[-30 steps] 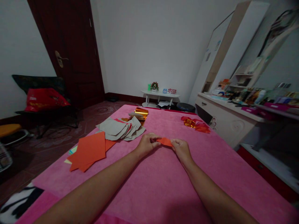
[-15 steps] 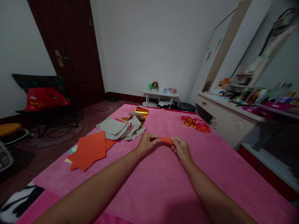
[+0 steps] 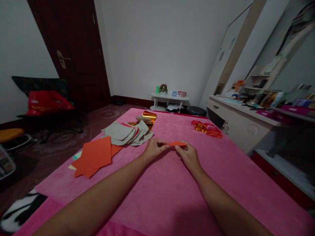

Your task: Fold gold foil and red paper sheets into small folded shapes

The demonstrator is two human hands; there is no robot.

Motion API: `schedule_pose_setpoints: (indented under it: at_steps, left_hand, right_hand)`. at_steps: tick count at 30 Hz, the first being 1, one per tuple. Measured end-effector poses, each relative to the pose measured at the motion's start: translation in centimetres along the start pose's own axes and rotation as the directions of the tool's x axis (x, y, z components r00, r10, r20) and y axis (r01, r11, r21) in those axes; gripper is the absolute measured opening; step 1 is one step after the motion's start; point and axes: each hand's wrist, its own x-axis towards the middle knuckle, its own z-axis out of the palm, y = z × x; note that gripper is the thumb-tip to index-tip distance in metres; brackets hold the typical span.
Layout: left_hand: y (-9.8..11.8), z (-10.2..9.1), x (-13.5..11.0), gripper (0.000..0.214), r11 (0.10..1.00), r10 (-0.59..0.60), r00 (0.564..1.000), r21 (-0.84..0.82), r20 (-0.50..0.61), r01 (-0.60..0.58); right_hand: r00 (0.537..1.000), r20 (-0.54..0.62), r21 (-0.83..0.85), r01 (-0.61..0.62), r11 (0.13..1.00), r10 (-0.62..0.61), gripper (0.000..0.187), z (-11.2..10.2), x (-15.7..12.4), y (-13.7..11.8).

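Observation:
A small folded piece of orange paper (image 3: 177, 143) is stretched between my two hands, just over the pink cloth (image 3: 157, 190). My left hand (image 3: 155, 149) pinches its left end between thumb and fingers. Closed on the right part is my right hand (image 3: 189, 154), its thumb along the lower edge and its fingers behind. To the left lies a stack of orange paper sheets (image 3: 95, 154), with pale sheets showing beneath. Beyond it, grey paper pieces (image 3: 120, 132) are fanned out in an overlapping pile.
A shiny gold foil roll (image 3: 149, 114) lies behind the grey pile. Crumpled red and gold foil (image 3: 201, 127) sits at the far right of the cloth. A cluttered dresser (image 3: 236, 105) stands on the right; a chair with a red bag (image 3: 48, 103) is on the left.
My right thumb has slid left along the folded orange paper, and more of the paper's upper edge shows. My left hand keeps its pinch. The view has shifted slightly.

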Motion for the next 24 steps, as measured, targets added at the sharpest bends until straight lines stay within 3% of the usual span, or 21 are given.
schedule_pose_setpoints:
  at_steps: [12,19,24]
  left_hand:
    - [0.2,0.0,-0.1,0.03,0.991,0.061,0.998,0.122,0.006,-0.061]
    - [1.2,0.0,-0.5,0.022,0.918,0.239,0.967,0.306,0.084,-0.253]
    - [1.2,0.1,-0.5,0.021,0.847,0.319,0.942,0.414,0.105,-0.333]
  right_hand:
    - [0.999,0.001,0.023,-0.047,0.999,0.047,0.033,0.1,0.1,0.2]
    - [0.993,-0.064,0.042,-0.101,0.994,0.104,0.041,0.0,0.4,0.6]
    - [0.989,-0.08,0.024,-0.122,0.992,0.123,0.034,-0.2,0.5,0.7]
